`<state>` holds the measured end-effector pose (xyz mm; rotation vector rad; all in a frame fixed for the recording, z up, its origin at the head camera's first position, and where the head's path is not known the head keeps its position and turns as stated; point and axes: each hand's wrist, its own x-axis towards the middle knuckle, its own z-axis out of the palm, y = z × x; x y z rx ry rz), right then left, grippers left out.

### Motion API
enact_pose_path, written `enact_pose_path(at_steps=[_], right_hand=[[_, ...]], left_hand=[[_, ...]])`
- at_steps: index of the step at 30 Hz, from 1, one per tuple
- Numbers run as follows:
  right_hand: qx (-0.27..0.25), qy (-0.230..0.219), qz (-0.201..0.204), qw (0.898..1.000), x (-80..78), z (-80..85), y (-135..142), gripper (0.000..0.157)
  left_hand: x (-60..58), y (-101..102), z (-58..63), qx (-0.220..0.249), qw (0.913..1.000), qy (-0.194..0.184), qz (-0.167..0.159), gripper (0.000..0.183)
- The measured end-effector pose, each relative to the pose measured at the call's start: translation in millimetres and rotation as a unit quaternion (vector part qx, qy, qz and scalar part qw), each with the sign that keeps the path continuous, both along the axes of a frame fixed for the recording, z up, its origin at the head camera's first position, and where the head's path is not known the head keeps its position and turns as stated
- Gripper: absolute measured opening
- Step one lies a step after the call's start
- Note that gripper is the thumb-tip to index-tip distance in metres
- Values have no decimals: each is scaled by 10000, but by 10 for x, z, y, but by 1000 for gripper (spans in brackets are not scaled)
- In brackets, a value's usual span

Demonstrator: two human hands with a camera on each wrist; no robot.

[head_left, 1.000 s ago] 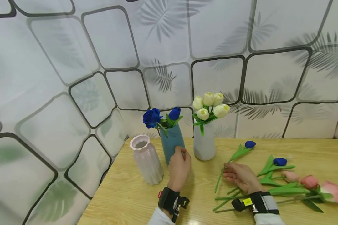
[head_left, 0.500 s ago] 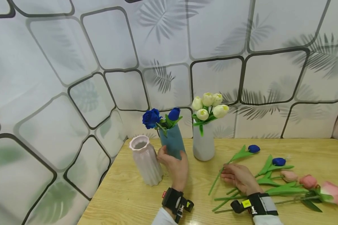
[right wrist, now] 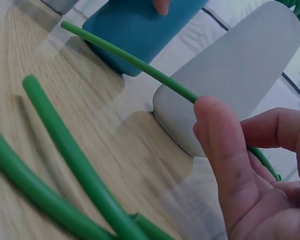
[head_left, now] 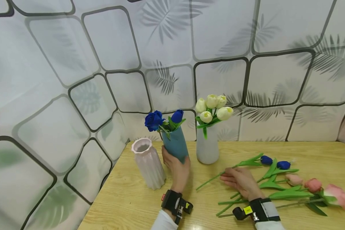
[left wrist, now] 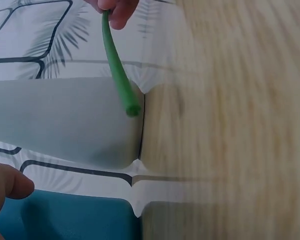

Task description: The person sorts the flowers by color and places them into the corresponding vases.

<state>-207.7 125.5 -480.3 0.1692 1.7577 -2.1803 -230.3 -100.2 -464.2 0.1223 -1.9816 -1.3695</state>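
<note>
One blue tulip (head_left: 266,160), artificial by its look, was held in the right grip (head_left: 242,182), its green stem (left wrist: 120,77) pinched between thumb and fingers below the leaves (head_left: 249,162); location: in front of the white vase (head_left: 207,147), bare stem end directed leftward, near the left grip (head_left: 177,166). Handling, as judged: very light; stem slender, somewhat flexible, probably springy, little inclined to slip; bloom and leaves likely to be creased if squeezed, so that hold was best taken on the bare stem, clear of the petals, some sway at the far ends being allowed for. Appearance: bloom deep blue, compact, on a short neck; leaves bright green, long, pointed; stem smooth, round, bluntly cut. One blue vase (head_left: 176,143), its lower body clasped by the left grip; location: between the pale pink vase (head_left: 150,165) and the white vase. Handling, as judged: stiff, heavier than the flower, possibly slippery and breakable, material not determinable; hold best taken around the body. Appearance: tall, smooth, muted blue, occupied by one blue rose (head_left: 154,121) and a second blue tulip (head_left: 177,116). Beyond the right grip, a third blue tulip (head_left: 283,165) and several pink flowers (head_left: 313,185) were laid on the surface (head_left: 126,204).
</note>
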Motion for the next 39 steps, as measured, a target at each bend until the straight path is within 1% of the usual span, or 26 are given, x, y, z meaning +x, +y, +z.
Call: enact_pose_path(at_steps=[4, 8, 12, 16, 19, 21, 23, 28, 32, 37, 39], right_hand=[[92, 80, -63, 9999, 18, 35, -36, 52], [534, 430, -198, 9974, 31, 88, -83, 47], [1052, 892, -424, 9895, 56, 162, -152, 40], [1323, 1231, -677, 9812, 105, 264, -226, 35], [1497, 1620, -906, 9712, 154, 336, -286, 30], [1610, 1991, -1087, 9605, 193, 377, -328, 27], [1748, 2371, -1264, 9472, 234, 409, -368, 25], [2214, 3207, -1595, 9070, 310, 448, -457, 27], [2479, 3835, -1756, 8722, 352, 492, -537, 22], [2410, 4636, -1901, 8312, 417, 593, -648, 21], [2252, 4901, -1902, 8203, 446, 636, -698, 23]], left_hand=[[-5, -33, 6, 51, 9998, -159, -60, 97], [-14, -55, 33, 155, 9994, -293, -83, 99], [-23, -78, 41, 273, 9980, -561, -108, 101], [-28, -90, 43, 335, 9964, -760, -179, 101], [-29, -92, 56, 348, 9958, -823, -195, 100], [-27, -93, 61, 340, 9956, -854, -192, 100], [-24, -94, 66, 310, 9956, -869, -183, 100], [-11, -102, 64, 234, 9962, -808, -211, 99], [-9, -104, 58, 215, 9964, -798, -206, 99], [-6, -96, 65, 174, 9960, -863, -135, 98], [-6, -98, 60, 113, 9961, -869, -45, 98]])
